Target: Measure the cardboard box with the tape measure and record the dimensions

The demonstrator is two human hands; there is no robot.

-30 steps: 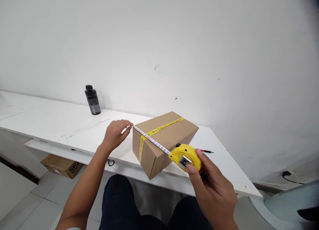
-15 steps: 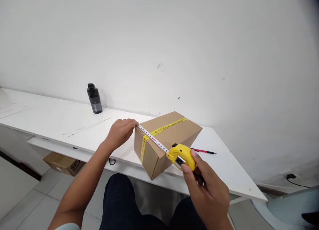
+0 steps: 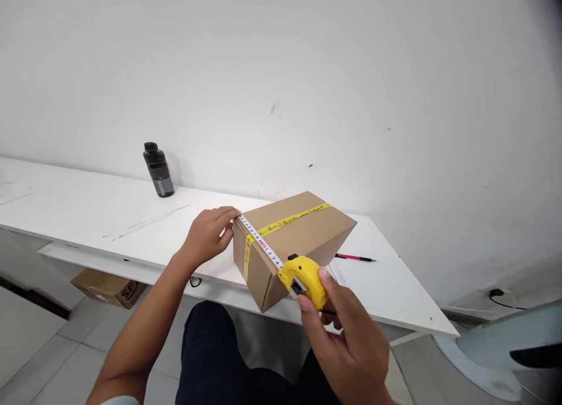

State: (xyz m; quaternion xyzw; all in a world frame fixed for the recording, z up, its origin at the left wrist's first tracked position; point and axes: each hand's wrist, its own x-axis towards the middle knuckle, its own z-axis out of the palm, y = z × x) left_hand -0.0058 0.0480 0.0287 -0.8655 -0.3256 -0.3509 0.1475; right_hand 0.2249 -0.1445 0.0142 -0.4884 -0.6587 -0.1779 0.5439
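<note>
A brown cardboard box sits on the white table, sealed with printed yellow tape. Across its near top edge lies the white blade of a tape measure, drawn out from a yellow case. My left hand pinches the blade's end at the box's left top corner; the hook is hidden by the fingers. My right hand grips the case between thumb and fingers, just off the box's right near corner.
A red and black pen lies right of the box, with a partly hidden sheet of paper below it. A dark bottle stands by the wall. Under the table is another carton. A plugged-in cable is at right.
My right hand and the tape measure's case have moved left, closer to the box's corner. The left hand stays at the other corner. More of the paper shows beside the box.
</note>
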